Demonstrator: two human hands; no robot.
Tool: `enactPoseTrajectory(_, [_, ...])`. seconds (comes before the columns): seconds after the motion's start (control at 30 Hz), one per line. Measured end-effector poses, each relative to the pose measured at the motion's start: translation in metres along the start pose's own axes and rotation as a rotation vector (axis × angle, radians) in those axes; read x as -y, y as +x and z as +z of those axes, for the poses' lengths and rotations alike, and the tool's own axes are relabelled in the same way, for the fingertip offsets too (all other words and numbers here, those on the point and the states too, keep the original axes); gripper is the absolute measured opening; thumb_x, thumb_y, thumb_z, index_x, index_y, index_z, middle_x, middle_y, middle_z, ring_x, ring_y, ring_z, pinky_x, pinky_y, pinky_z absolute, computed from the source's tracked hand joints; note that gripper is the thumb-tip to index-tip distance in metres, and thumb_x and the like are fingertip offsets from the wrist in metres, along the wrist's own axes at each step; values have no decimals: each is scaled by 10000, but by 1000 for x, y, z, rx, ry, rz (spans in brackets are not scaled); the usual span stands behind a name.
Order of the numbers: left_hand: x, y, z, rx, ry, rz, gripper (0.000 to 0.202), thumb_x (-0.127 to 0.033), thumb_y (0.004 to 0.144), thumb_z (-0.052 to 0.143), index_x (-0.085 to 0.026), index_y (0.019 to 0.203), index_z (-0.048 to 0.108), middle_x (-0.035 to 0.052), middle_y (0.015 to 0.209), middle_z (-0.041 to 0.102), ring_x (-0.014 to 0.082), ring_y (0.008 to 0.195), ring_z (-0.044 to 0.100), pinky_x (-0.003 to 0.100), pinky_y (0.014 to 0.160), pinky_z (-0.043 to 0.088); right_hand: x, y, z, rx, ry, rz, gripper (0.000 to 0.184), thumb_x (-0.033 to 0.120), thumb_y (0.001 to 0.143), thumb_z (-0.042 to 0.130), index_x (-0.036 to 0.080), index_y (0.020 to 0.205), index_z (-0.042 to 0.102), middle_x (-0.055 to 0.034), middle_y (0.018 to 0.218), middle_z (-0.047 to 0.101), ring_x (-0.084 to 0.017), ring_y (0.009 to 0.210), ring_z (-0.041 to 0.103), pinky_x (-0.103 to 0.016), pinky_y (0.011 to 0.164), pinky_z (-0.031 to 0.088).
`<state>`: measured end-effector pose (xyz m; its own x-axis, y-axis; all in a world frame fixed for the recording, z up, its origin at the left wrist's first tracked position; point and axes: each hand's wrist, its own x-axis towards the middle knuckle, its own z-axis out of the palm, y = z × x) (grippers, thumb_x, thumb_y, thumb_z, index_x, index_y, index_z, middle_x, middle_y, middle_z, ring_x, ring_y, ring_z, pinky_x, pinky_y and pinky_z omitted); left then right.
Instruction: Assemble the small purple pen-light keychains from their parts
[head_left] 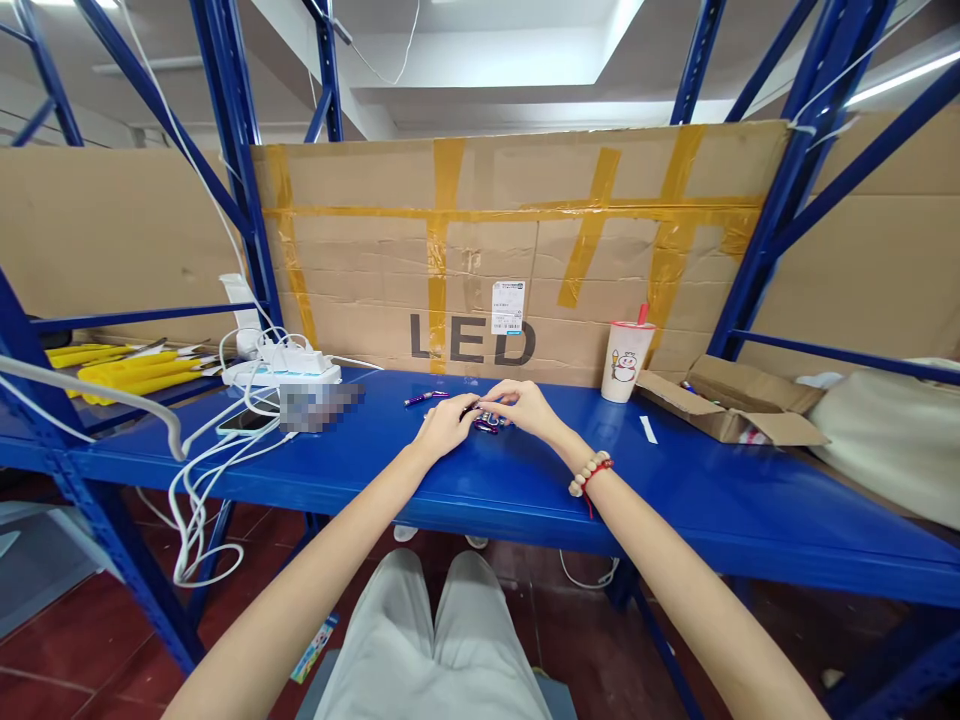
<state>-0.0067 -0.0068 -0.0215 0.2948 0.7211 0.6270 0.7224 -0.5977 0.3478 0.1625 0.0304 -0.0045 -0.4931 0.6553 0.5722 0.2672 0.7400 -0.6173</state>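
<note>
Over the blue shelf top (360, 430), my left hand (448, 425) and my right hand (523, 405) meet at the fingertips. The fingers of both are pinched together around something small that I cannot make out. Just below them lies a small cluster of shiny purple and silver pieces (489, 424), partly covered by the fingers. A slim purple pen-like piece (427, 398) lies apart from the cluster, behind my left hand and to its left. A bead bracelet (590, 474) circles my right wrist.
A white cup (626, 362) with a red straw stands at the back right, beside an open cardboard box (731, 400). White cables (202, 490) hang over the left front edge below a power strip (289, 372). Yellow-handled tools (142, 375) lie far left. A cardboard panel (360, 270) closes the back.
</note>
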Motion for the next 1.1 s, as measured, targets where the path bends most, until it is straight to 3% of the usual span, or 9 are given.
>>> enactPoseTrajectory(0.2, [-4, -1, -3, 18, 66, -74, 185, -279, 901, 428, -216, 963, 591, 29, 931, 665, 200, 868, 619, 255, 685, 450, -5, 0, -13, 26, -197, 128, 330, 396, 895, 538, 107, 977, 673, -82, 851, 649, -120, 598, 611, -182, 476, 492])
enactPoseTrajectory(0.37, [-6, -1, -5, 42, 110, -131, 218, -335, 918, 385, -224, 999, 554, 35, 870, 658, 207, 811, 625, 262, 650, 442, -7, -7, -27, 79, -469, 224, 137, 261, 831, 675, 131, 871, 672, -59, 951, 636, -168, 876, 596, -339, 813, 496])
enactPoseTrajectory(0.47, [-8, -1, -6, 56, 136, -155, 232, -361, 922, 372, -230, 1005, 544, 35, 818, 656, 220, 786, 632, 277, 651, 446, -7, -9, -27, 150, -563, 260, 159, 282, 832, 680, 134, 890, 665, -59, 985, 622, -182, 951, 569, -376, 884, 454])
enactPoseTrajectory(0.83, [-11, -4, -7, 91, 183, -172, 250, -358, 922, 360, -242, 1045, 544, 49, 963, 676, 249, 933, 631, 329, 767, 468, -8, -8, -21, 213, -611, 346, 154, 274, 858, 653, 126, 896, 646, -49, 958, 613, -170, 918, 570, -378, 887, 452])
enactPoseTrajectory(1.0, [-12, -4, -6, 92, 183, -180, 259, -363, 928, 347, -237, 1054, 535, 57, 946, 677, 260, 941, 629, 341, 769, 468, -14, -5, -20, 86, -481, 341, 171, 271, 848, 666, 107, 894, 644, -49, 891, 621, -169, 887, 589, -377, 863, 475])
enactPoseTrajectory(1.1, [-10, -3, -5, 112, 178, -168, 263, -371, 934, 340, -248, 1065, 533, 48, 926, 678, 250, 927, 633, 333, 763, 468, -14, -2, -17, 11, -316, 327, 238, 308, 881, 630, 76, 935, 634, -60, 813, 634, -148, 783, 623, -311, 765, 526])
